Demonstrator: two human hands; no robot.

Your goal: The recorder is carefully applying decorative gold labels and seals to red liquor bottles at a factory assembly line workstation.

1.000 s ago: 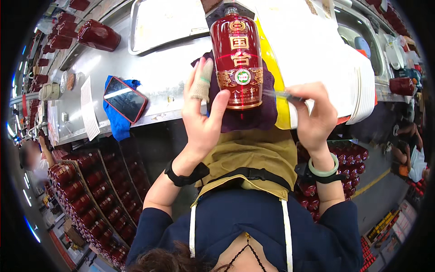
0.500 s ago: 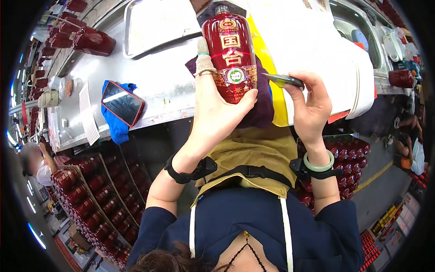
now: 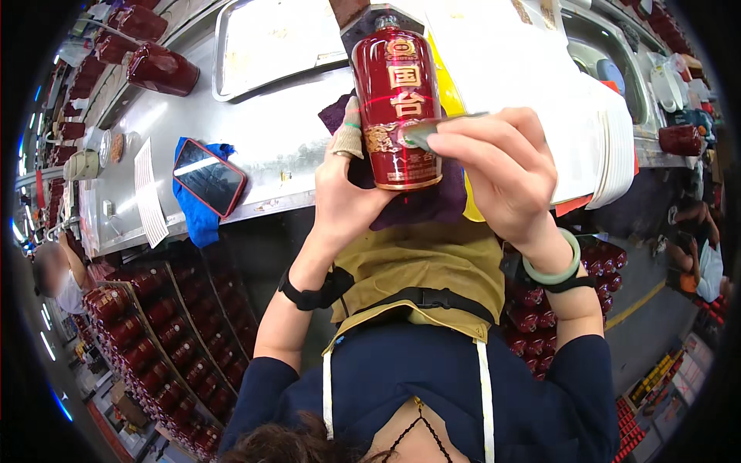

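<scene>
A glossy dark-red bottle [image 3: 395, 73] with gold markings and a clear stopper leans on a purple cloth [image 3: 451, 189] at the front of the metal bench. My left hand [image 3: 349, 197] grips its lower left side; a knitted sleeve covers one finger. In my right hand [image 3: 505, 166], thumb and fingers pinch a thin, flat pointed tool [image 3: 457, 119] with a dark part, blade-like; its exact kind is unclear. The tool lies over the round green-and-white sticker [image 3: 413, 133] on the bottle's front, which tool and fingers partly hide. Whether the tip touches the glass I cannot tell.
Left on the bench lie a phone [image 3: 208, 177] on a blue cloth [image 3: 202, 224] and a paper strip [image 3: 149, 193]. A metal tray [image 3: 224, 58] sits behind, a white sheet stack [image 3: 532, 100] and sink [image 3: 641, 92] to the right. Racked red bottles [image 3: 174, 332] stand below.
My right hand has moved left, bringing the tool from beside the bottle to over its sticker. The bottle has shifted slightly right and down, and my left hand has moved further to its left side.
</scene>
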